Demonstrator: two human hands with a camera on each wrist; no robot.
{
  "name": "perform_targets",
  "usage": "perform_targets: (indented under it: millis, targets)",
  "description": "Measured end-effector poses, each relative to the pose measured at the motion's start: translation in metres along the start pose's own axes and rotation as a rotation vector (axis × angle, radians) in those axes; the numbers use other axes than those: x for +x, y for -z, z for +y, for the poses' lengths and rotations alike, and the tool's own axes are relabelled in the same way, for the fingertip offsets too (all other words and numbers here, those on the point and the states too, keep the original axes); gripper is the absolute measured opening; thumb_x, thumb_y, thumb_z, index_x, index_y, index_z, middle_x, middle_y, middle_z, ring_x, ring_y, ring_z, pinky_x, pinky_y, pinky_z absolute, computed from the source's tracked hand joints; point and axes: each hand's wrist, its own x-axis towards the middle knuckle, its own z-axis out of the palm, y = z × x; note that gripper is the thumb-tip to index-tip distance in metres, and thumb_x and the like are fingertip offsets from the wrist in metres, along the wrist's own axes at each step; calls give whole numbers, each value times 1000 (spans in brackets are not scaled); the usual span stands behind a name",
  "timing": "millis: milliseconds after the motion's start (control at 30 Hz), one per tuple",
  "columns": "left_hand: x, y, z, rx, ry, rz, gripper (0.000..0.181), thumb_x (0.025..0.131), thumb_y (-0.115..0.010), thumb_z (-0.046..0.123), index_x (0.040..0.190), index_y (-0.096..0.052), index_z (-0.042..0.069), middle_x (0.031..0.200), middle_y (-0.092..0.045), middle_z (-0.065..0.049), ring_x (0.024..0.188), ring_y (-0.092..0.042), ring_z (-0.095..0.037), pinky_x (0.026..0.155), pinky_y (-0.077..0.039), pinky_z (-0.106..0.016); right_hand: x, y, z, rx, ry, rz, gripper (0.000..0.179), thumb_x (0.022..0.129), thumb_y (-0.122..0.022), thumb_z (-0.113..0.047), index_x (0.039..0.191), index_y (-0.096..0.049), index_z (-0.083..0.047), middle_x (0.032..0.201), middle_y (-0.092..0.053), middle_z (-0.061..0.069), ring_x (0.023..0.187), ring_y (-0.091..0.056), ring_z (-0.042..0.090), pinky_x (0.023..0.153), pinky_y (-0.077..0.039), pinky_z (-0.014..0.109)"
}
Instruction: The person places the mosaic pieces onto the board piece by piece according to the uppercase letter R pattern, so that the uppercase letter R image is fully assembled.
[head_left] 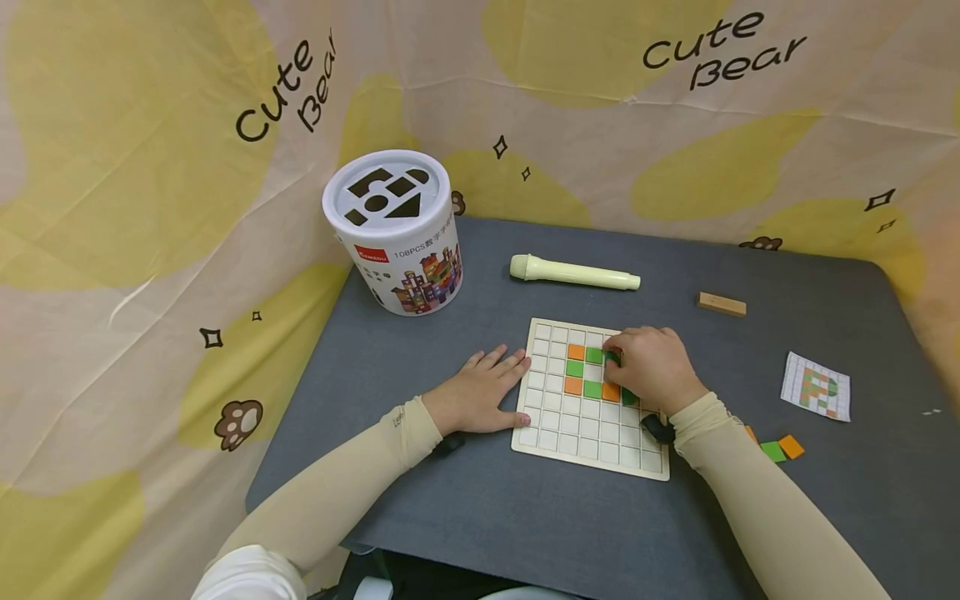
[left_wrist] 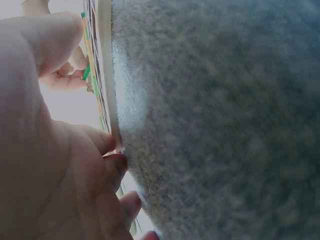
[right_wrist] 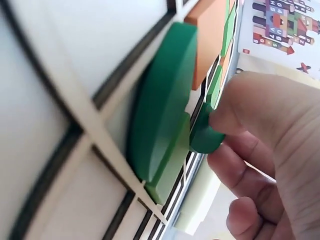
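A cream grid board (head_left: 555, 429) lies on the table, with orange tiles (head_left: 573, 386) and light green tiles (head_left: 574, 369) set in its upper middle squares. My right hand (head_left: 652, 367) is over the board's upper right part. Its thumb and fingers pinch a dark green tile with a rounded edge (right_wrist: 206, 134), low at the grid. Another dark green curved tile (right_wrist: 162, 100) sits in the grid closer to the wrist, partly hidden by the hand in the head view. My left hand (head_left: 480, 393) lies spread at the board's left edge, fingertips and thumb touching the rim.
Behind the board are a pale yellow toy microphone (head_left: 576, 272) and, at left, a white bucket (head_left: 405, 250) with shaped holes in its lid. To the right are a wooden block (head_left: 722, 304), a pattern card (head_left: 816, 387) and loose tiles (head_left: 791, 447) beside the right sleeve.
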Motion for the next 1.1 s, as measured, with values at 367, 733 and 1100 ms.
perform_targets:
  millis: [367,733,1100]
  targets:
    - [0,1,0,-5,0,-1,98,102,-49,74,173,-11,17,178,-9,-1,164,-2,-28,129,-8,-53,-2,6,-3,71,-25,8,18,93,-76,-10,108,-85,-10,99,-80,4,87,-70,24,87,-49,56]
    - [-1,3,1,-10,-3,-3,99,102,-50,73,173,-12,16,178,-10,-2,164,-3,-28,129,-8,-54,-4,14,-1,130,-80,-12,15,97,-78,-9,110,-84,-8,103,-80,12,79,-68,25,71,-53,44]
    - [0,2,1,-8,-2,0,99,102,-51,73,173,-12,16,178,-10,-2,164,-3,-29,129,-9,-55,-9,19,10,178,-175,-80,15,100,-75,-13,112,-83,-9,101,-79,11,81,-65,26,74,-51,45]
